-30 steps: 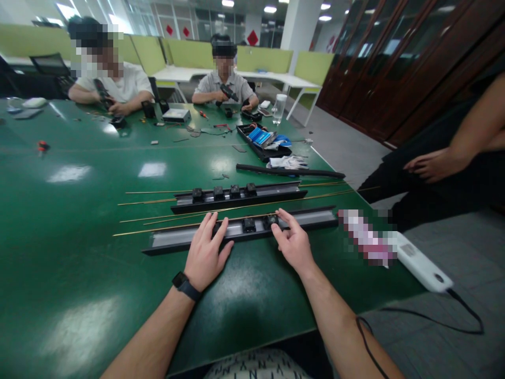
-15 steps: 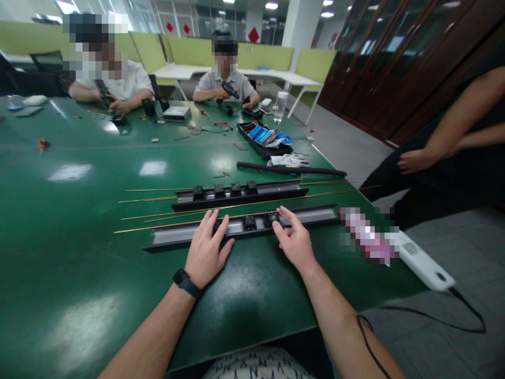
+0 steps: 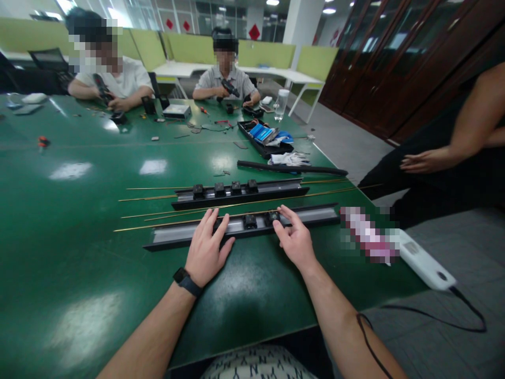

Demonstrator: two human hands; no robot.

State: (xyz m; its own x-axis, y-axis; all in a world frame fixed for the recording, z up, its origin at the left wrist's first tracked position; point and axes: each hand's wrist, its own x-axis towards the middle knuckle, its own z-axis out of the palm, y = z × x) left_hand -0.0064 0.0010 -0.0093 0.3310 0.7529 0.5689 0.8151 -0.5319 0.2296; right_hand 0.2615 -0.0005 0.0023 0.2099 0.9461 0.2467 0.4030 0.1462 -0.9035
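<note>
In front of me lies a black channel rail (image 3: 171,235) with a grey inner strip. My left hand (image 3: 207,242) rests across it, fingers spread, partly covering a small black block. Another black block (image 3: 250,221) sits in the channel between my hands. My right hand (image 3: 294,237) has its thumb and index finger around the right-hand black block (image 3: 271,218), at its right end. A thin brass rod (image 3: 138,229) runs along the rail's far edge and passes by the fingertips of both hands. Parts of the blocks under my fingers are hidden.
Behind lies a second channel rail (image 3: 236,201) with several black blocks, among more brass rods (image 3: 177,215). Farther back are a black strip (image 3: 292,168), gloves (image 3: 290,159) and a black tray (image 3: 252,139). A white power strip (image 3: 426,260) is at right. Two people sit opposite; another stands right.
My hands stay in place on the rail. At right, the standing person's hand has opened out, fingers extended. The view has shifted very slightly.
</note>
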